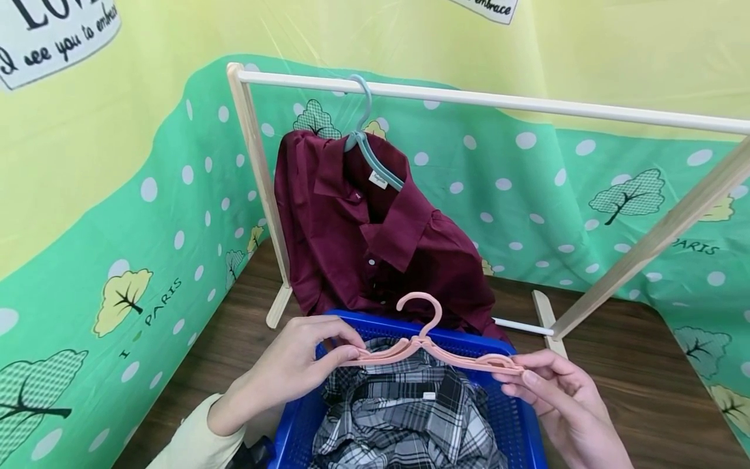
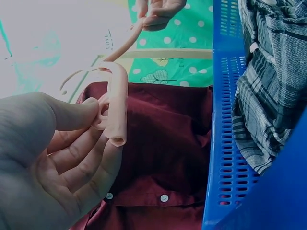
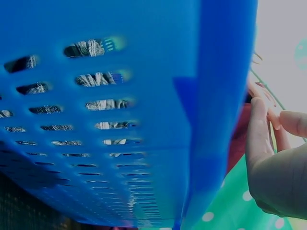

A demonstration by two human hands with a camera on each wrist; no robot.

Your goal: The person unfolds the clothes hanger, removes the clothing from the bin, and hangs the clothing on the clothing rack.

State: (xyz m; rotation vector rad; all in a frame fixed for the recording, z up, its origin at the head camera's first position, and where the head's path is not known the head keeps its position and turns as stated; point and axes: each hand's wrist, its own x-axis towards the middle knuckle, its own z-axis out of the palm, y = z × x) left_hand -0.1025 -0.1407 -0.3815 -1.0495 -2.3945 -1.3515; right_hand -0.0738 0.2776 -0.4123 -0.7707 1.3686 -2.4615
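Between both hands a pink clothes hanger is held level, its hook pointing up, above a blue basket. My left hand pinches one end with thumb and fingers; the left wrist view shows the hanger's end in that grip. At the other end my right hand pinches the hanger's tip. In the right wrist view the basket wall hides part of the right hand. Below the hanger, a black, grey and white plaid shirt lies in the basket, collar facing up.
Behind the basket, a maroon shirt hangs on a grey-green hanger from the white rail of a wooden-legged rack. The rack stands on a dark wooden surface. A green and yellow printed cloth surrounds it.
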